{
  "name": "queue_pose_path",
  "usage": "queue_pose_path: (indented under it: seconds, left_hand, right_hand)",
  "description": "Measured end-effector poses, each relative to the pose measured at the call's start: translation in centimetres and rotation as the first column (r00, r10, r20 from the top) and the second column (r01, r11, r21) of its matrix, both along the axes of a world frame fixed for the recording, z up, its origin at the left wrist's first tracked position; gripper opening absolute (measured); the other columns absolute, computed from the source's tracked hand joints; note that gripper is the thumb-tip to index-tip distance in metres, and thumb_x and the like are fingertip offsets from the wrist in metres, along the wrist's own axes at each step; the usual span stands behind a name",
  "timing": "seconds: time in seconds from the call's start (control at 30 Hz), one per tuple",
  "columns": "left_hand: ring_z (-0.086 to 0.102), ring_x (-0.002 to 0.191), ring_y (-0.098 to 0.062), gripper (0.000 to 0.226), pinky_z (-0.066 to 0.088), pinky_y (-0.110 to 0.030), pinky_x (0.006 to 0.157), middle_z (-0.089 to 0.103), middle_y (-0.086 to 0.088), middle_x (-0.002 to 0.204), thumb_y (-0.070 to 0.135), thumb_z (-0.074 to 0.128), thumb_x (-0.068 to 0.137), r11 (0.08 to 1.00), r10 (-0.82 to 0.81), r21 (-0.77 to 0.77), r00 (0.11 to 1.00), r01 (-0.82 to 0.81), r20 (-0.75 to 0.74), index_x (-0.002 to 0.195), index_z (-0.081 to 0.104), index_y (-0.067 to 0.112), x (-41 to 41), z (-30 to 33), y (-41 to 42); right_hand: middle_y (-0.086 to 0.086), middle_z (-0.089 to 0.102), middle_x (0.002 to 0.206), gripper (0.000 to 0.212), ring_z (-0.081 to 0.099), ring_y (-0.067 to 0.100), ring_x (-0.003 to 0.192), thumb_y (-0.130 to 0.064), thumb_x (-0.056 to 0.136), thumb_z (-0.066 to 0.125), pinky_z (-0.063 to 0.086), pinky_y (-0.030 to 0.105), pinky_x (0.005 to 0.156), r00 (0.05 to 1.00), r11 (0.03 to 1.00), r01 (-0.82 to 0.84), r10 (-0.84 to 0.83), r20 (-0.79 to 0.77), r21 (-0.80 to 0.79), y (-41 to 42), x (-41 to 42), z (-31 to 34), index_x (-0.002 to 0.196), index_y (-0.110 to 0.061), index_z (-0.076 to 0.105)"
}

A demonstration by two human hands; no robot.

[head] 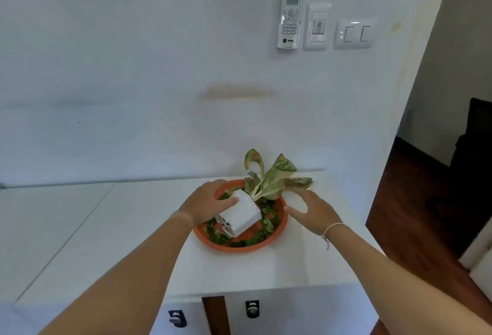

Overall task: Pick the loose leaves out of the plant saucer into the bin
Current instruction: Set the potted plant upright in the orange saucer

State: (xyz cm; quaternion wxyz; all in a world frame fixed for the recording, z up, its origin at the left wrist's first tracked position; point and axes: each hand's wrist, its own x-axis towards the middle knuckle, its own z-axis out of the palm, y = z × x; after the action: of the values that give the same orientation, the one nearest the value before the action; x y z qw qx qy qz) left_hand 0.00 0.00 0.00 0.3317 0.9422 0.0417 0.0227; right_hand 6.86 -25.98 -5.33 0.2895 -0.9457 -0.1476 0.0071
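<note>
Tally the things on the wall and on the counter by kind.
Remote control: 1
Wall switch plates: 2
Orange saucer: 1
White pot: 1, tilted, held by the left hand
Total: 5

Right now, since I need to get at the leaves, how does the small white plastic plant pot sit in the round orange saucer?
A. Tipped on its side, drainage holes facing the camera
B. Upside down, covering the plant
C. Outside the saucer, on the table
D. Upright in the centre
A: the small white plastic plant pot lies tilted over the loose green leaves in the round orange saucer, its holed base toward the camera, steadied by the left hand.
</note>
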Motion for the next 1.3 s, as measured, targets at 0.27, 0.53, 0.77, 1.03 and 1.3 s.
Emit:
queue_pose_path:
  seconds: [0.27,0.53,0.77,1.03,1.3]
  left_hand:
    - [0.046,0.128,-0.019,0.072,0.04,-0.032,0.104,0.046,0.001,0.144,0.048,0.063,0.083,0.995,0.001,0.099,0.998,0.005,-0.06,0.144,0.035,0.023,1.4,-3.0,-1.1]
    - [0.028,0.142,-0.023,0.096,0.029,-0.04,0.112,0.029,0.001,0.155,0.059,0.065,0.075,0.991,0.037,0.131,0.993,-0.022,-0.116,0.151,0.016,0.027,3.6,-6.0,-1.3]
    - [0.037,0.136,-0.028,0.11,0.039,-0.04,0.104,0.035,-0.003,0.151,0.062,0.071,0.065,0.986,0.068,0.158,0.99,-0.048,-0.12,0.15,0.012,0.027,4.3,-6.7,-2.2]
    - [0.043,0.125,-0.032,0.108,0.044,-0.04,0.096,0.045,-0.012,0.137,0.052,0.077,0.066,0.976,0.119,0.191,0.99,-0.103,-0.077,0.149,0.013,0.026,4.5,-7.3,-2.5]
    - [0.046,0.123,-0.03,0.104,0.047,-0.049,0.098,0.051,-0.003,0.135,0.065,0.071,0.059,0.979,0.202,-0.013,0.979,-0.202,0.01,0.145,0.025,0.028,5.4,-6.9,-2.3]
  right_hand:
    - [-0.001,0.021,0.158,0.071,0.019,0.019,0.146,-0.061,0.088,0.04,0.014,0.042,0.119,0.994,0.971,0.036,-0.059,-0.088,-0.237,-1.0,-0.3,-6.5,0.149,-0.03,0.024]
    - [-0.006,0.011,0.16,0.073,0.005,0.02,0.149,-0.066,0.088,0.024,0.003,0.044,0.121,0.998,0.933,0.064,-0.07,-0.005,-0.355,-0.3,0.5,-9.9,0.151,-0.028,0.018]
    - [-0.005,0.01,0.161,0.074,0.002,0.021,0.149,-0.065,0.088,0.023,0.001,0.044,0.121,0.998,0.936,0.058,-0.063,-0.002,-0.348,-0.3,0.5,-10.1,0.151,-0.027,0.017]
    - [-0.005,0.011,0.161,0.073,0.003,0.02,0.149,-0.065,0.088,0.024,0.0,0.043,0.121,0.998,0.936,0.066,-0.068,0.007,-0.346,-0.3,0.4,-10.0,0.151,-0.028,0.018]
    - [-0.006,0.011,0.161,0.072,0.003,0.02,0.149,-0.065,0.088,0.026,0.0,0.042,0.121,0.997,0.943,0.072,-0.076,0.0,-0.326,-0.3,0.2,-9.8,0.151,-0.029,0.019]
